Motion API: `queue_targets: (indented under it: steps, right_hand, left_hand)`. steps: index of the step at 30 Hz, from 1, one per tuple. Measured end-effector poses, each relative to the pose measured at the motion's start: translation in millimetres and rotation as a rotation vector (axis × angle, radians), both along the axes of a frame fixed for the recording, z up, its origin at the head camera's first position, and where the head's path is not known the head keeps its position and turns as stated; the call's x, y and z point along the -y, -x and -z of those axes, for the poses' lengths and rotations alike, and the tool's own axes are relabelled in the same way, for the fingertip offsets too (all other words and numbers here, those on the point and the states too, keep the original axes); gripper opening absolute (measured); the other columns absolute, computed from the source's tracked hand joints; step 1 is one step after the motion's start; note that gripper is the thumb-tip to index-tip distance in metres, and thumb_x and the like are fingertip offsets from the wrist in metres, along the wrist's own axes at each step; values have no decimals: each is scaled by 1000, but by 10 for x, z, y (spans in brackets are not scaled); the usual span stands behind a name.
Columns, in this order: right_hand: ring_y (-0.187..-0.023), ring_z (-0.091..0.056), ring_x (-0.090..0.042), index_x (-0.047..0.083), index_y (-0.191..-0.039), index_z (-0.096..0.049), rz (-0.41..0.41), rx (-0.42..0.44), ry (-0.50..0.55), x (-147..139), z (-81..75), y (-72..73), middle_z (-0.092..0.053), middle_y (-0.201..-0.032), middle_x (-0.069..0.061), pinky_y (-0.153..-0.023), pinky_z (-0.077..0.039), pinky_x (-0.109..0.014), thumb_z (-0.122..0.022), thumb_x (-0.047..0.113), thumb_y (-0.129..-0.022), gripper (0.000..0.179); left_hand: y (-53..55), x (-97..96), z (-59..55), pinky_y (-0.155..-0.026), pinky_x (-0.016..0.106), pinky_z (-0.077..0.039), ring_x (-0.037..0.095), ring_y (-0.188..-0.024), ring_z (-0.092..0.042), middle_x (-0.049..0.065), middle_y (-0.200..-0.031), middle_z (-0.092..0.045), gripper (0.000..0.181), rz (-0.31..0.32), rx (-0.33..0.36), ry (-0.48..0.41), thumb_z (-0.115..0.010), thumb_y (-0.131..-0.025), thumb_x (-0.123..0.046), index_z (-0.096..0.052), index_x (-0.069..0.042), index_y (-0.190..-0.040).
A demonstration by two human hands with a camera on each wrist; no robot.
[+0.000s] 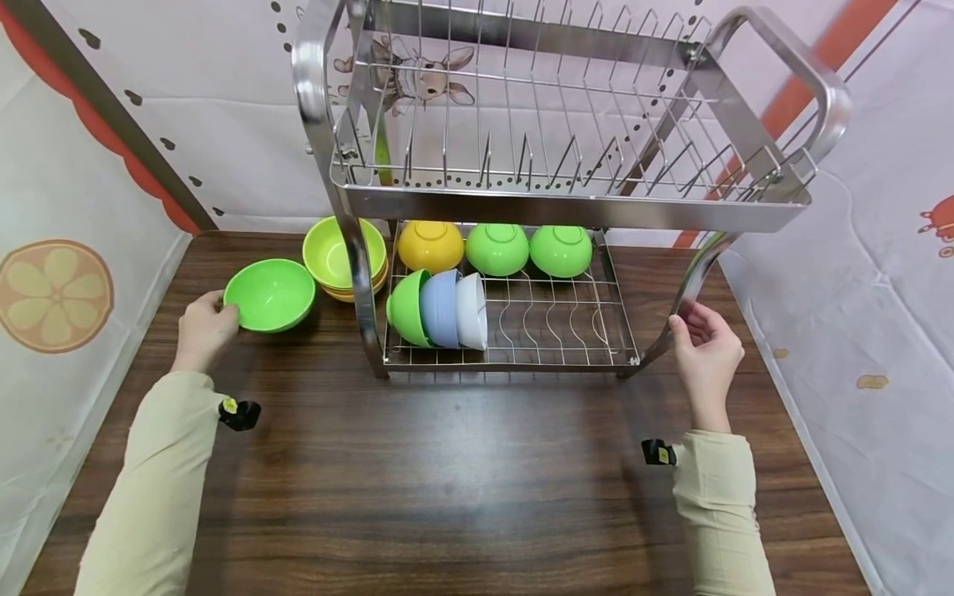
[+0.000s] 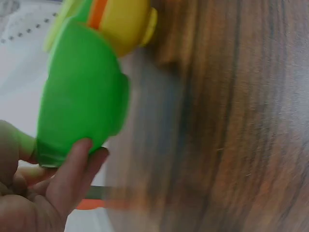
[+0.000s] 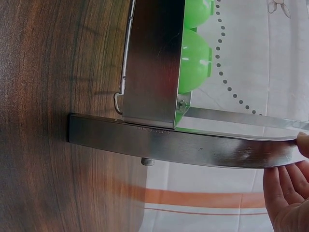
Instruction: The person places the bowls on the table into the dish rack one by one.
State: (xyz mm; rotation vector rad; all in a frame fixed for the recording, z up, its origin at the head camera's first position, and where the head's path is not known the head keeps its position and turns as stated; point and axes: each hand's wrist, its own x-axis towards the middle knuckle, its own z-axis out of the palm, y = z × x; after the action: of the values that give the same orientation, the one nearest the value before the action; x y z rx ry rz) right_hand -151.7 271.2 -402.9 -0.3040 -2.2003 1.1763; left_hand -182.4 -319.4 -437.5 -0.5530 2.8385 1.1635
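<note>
Bright green plastic makes up the bowl (image 1: 270, 295) pinched at its rim by the left hand (image 1: 204, 331), the thumb on one side and fingers on the other, mouth facing up over the left part of the dark wood-grain table (image 1: 455, 497). Just beside it sits a stack of bowls (image 1: 328, 257), lime yellow uppermost with orange and yellow beneath. The front left post (image 1: 363, 290) of the two-tier steel rack (image 1: 566, 207) rises between the green bowl and the lower tier (image 1: 507, 367), and in the head view it crosses in front of the stack. The upper tier overhangs the rear of the lower one, where an orange-yellow bowl (image 1: 431, 246) and two green bowls (image 1: 497, 250) stand in a row, bases showing. In front of them, at the left end, a green cup-like bowl (image 1: 407, 308), a blue one (image 1: 441, 310) and a white one (image 1: 471, 313) stand on edge, nested closely together. The right hand (image 1: 706, 356) grips the front right post (image 3: 217, 150) between thumb and fingers. Pale printed sheets surround the table, with a rabbit (image 1: 432, 79) seen through the upper wires and an orange slice (image 1: 55, 295) at the far left
</note>
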Motion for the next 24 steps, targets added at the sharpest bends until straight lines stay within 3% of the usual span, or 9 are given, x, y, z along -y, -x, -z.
queue_targets:
  steps: [6,12,19,24]
  right_hand:
    - [-69,-51,14,-6,-106,-64,0,9,-4,15,-15,-8,-63,-90,-13,-63,-41,-3,-66,6,-81,28]
    - [-69,-51,14,-5,-106,-64,6,10,-4,2,-5,0,-62,-90,-10,-62,-41,-3,-66,6,-81,28]
    - [-70,-51,14,-6,-107,-63,3,9,-1,-5,7,5,-63,-90,-11,-63,-41,-3,-66,5,-80,29]
    - [-70,-51,14,-6,-107,-63,1,11,1,1,-2,5,-64,-92,-15,-63,-41,-3,-66,5,-80,29]
  left_hand:
    - [-103,25,-165,-69,41,-40,38,-94,-48,33,-115,-48,54,147,6,55,-27,-91,-22,-34,9,-134]
    - [-148,45,-291,-62,31,-39,22,-76,-53,30,-106,-55,51,289,32,123,-30,-92,-23,-39,8,-132]
    - [-252,-88,-455,-60,28,-46,9,-68,-56,26,-98,-59,51,415,136,4,-32,-95,-23,-33,10,-134]
    - [-332,-200,-520,-59,27,-47,10,-68,-57,20,-92,-62,47,484,158,9,-34,-96,-20,-35,11,-132]
